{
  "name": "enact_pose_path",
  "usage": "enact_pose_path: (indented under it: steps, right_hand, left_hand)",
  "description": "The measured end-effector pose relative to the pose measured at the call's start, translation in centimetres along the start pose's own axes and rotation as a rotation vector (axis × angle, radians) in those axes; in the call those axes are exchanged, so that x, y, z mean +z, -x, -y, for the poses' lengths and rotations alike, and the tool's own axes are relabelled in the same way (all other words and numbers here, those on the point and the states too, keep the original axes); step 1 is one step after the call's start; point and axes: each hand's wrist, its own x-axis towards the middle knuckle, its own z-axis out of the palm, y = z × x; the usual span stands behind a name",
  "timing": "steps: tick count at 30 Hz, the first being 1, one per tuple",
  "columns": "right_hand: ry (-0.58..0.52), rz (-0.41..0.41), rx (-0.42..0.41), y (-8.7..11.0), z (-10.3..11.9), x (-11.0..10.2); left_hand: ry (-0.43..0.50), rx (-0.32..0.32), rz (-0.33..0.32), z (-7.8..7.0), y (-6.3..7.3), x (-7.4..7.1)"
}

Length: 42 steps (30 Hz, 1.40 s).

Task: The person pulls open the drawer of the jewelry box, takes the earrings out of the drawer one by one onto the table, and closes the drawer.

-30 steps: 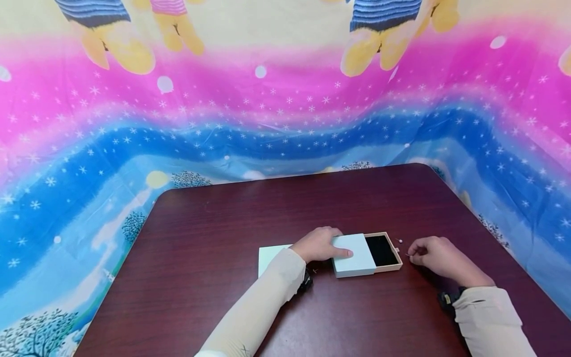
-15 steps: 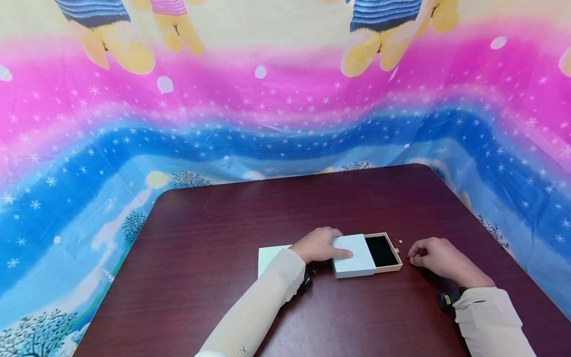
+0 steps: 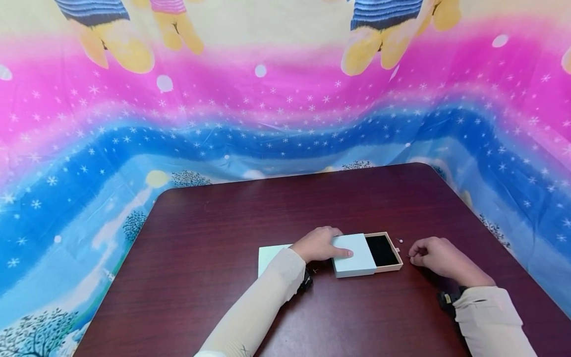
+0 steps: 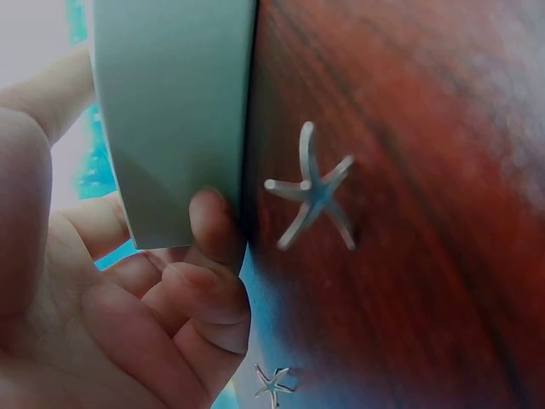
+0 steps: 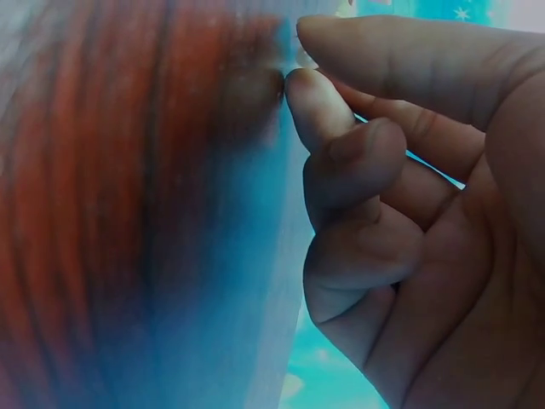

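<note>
My left hand (image 3: 316, 244) grips the closed end of a white jewelry box (image 3: 354, 255), its thumb on top. The box's tray (image 3: 382, 250), lined in black, is slid partly out to the right. To the right of it, my right hand (image 3: 439, 256) pinches a small earring (image 5: 304, 58) between thumb and forefinger, low over the table; most of it is hidden by the fingertips. A pearl earring (image 3: 400, 241) lies between the box and that hand. In the left wrist view a silver starfish-shaped piece (image 4: 313, 192) lies beside the box, with a smaller-looking starfish piece (image 4: 273, 385) beyond.
A second pale box (image 3: 269, 258) lies on the table behind the left forearm, partly covered by it. The dark red wooden table (image 3: 214, 223) has rounded far corners. A patterned cloth (image 3: 276, 114) hangs around its far sides.
</note>
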Motion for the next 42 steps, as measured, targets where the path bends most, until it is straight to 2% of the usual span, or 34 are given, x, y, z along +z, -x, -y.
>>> enact_pose_path:
  steps: [20, 28, 42]
  right_hand:
    - [-0.015, 0.006, 0.014, 0.3, 0.2, -0.1]
    - [-0.025, 0.021, 0.028, 0.2, 0.2, -0.2]
    - [-0.045, 0.006, 0.018, 0.2, 1.0, -1.1]
  left_hand:
    - [-0.009, -0.02, 0.007, -0.1, 0.2, 0.0]
    - [-0.01, -0.007, 0.004, -0.1, 0.2, 0.0]
    - [0.002, -0.01, 0.009, -0.1, 0.0, -0.1]
